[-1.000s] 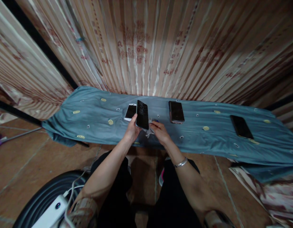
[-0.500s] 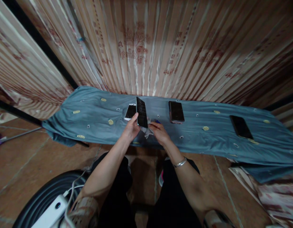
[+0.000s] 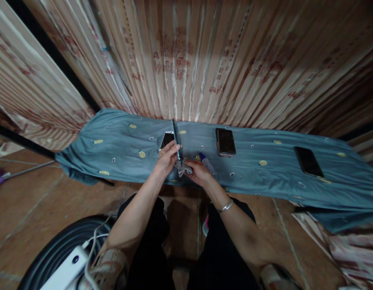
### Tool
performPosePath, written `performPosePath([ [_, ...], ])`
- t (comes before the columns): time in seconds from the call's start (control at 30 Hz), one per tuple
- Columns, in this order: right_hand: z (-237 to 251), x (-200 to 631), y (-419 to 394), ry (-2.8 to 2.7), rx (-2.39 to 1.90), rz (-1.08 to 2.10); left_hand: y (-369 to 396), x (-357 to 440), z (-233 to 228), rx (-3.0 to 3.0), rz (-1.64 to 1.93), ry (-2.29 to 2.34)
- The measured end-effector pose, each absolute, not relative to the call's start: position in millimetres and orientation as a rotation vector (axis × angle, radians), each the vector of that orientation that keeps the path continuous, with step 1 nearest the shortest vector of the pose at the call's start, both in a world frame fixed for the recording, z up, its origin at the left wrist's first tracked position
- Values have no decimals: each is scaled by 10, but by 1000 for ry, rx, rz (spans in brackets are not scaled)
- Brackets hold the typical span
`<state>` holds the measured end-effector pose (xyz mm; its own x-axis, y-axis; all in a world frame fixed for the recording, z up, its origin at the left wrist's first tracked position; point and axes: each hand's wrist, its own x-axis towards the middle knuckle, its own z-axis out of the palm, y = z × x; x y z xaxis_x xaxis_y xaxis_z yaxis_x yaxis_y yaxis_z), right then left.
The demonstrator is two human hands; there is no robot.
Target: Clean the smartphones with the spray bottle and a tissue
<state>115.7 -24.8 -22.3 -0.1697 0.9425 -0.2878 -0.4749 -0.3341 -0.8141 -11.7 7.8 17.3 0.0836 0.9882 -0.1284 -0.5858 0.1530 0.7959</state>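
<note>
My left hand (image 3: 167,158) grips a black phone (image 3: 175,137), now turned edge-on so only its thin side shows. My right hand (image 3: 197,171) pinches a small grey cloth (image 3: 182,169) just below the phone. Both hands hover over the near edge of a blue-grey embroidered cloth (image 3: 120,147) spread on a low surface. A white phone (image 3: 166,140) lies flat just behind my left hand. A small clear bottle with a blue cap (image 3: 207,163) lies beside my right hand.
A dark phone (image 3: 225,141) lies right of centre on the blue cloth and another black phone (image 3: 307,161) far right. Striped pink curtains (image 3: 186,60) hang behind. A white power strip with cables (image 3: 68,270) sits on a dark round object at lower left. Tiled floor below.
My left hand has rotated the black phone from screen-facing to edge-on. My right hand slid left with the grey cloth, uncovering the small bottle.
</note>
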Motion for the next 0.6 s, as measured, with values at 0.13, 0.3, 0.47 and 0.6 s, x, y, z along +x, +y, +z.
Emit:
performPosePath([
  [0.13, -160, 1129, -277, -593, -990, 1814, 112, -109, 107, 647, 1346, 790],
  [0.3, -69, 1143, -315, -634, -970, 1856, 164, -112, 31, 610, 1411, 888],
  [0.47, -45, 1193, -335, -666, -951, 1871, 178, -111, 25, 613, 1424, 908],
  [0.6, -31, 1221, -346, -664, -947, 1876, 176, -98, 42, 611, 1434, 929],
])
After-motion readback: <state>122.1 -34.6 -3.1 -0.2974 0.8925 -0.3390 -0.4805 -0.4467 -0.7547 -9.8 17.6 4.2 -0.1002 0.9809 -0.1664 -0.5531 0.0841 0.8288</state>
